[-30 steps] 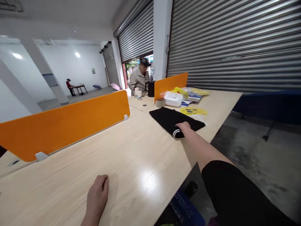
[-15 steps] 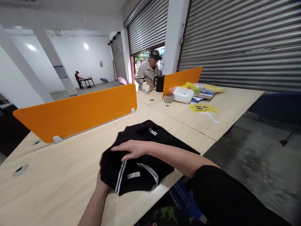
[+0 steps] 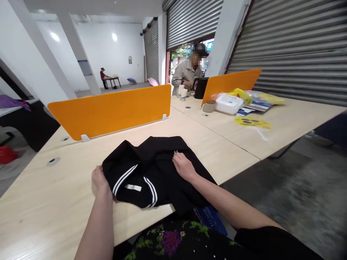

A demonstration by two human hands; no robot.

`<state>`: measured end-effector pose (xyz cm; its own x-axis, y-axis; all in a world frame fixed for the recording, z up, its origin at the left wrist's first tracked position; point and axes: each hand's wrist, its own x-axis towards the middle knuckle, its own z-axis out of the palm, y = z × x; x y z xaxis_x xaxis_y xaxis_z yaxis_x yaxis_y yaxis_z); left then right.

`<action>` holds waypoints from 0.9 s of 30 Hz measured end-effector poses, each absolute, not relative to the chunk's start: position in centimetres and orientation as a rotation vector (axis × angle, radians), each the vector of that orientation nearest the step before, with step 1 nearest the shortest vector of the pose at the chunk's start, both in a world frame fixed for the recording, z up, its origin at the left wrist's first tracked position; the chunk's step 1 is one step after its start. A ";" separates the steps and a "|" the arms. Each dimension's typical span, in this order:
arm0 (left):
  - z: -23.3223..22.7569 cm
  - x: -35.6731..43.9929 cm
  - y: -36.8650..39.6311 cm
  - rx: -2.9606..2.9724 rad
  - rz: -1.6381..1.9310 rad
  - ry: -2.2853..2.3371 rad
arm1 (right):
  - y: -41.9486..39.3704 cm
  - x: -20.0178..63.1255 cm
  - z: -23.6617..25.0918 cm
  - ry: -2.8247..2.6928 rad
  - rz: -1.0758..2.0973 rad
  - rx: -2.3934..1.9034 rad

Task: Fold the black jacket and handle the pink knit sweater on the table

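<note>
While the black garment [image 3: 151, 169] lies bunched on the desk [image 3: 67, 202] just in front of the orange divider [image 3: 114, 110], it is held at two places. Its left edge, beside the white-striped collar [image 3: 135, 178], is gripped by the left hand [image 3: 99, 178], the fingers curled shut around the cloth. The right hand [image 3: 184, 167] rests on top of the garment, its fingers pressed together on a fold near a small striped trim. The step is judged to be a spreading-out: it is best done if the left edge is kept anchored and the folds are drawn away from the divider, toward the near desk edge, where part of the cloth already overhangs.
</note>
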<state>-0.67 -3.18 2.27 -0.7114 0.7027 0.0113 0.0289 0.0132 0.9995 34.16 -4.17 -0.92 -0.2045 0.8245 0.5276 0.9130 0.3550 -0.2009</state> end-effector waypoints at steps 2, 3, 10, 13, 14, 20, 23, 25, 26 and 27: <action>3.8 -1.4 -3.9 0.773 1.900 1.916 | -4.2 34.1 -0.7 -2.001 -0.196 -1.539; 4.2 -1.3 -4.6 0.918 1.937 1.964 | -4.0 34.1 -0.4 -2.003 -0.182 -1.546; 1.2 2.8 -8.3 2.471 0.657 2.220 | 0.7 32.6 3.0 -2.185 0.072 -1.815; 0.6 1.9 -7.6 2.361 0.401 2.405 | 2.6 30.9 4.1 -2.200 0.122 -1.884; 0.7 1.1 -7.3 2.339 0.374 2.421 | 3.0 30.6 4.4 -2.215 0.145 -1.875; 3.0 -4.9 -7.3 1.827 0.769 2.545 | 1.5 31.7 5.4 -2.367 0.711 -1.417; 5.3 -7.1 -6.8 1.833 0.893 2.573 | 1.3 32.1 6.9 -2.260 1.185 -1.225; 7.3 -7.4 -5.7 1.849 0.941 2.608 | 2.7 31.8 8.8 -2.049 1.183 -1.239; 8.3 -7.2 -5.0 1.855 0.942 2.619 | 3.8 31.6 9.9 -1.904 1.086 -1.255; 9.2 -6.8 -4.3 1.866 0.920 2.623 | 5.1 31.4 11.0 -1.760 0.955 -1.261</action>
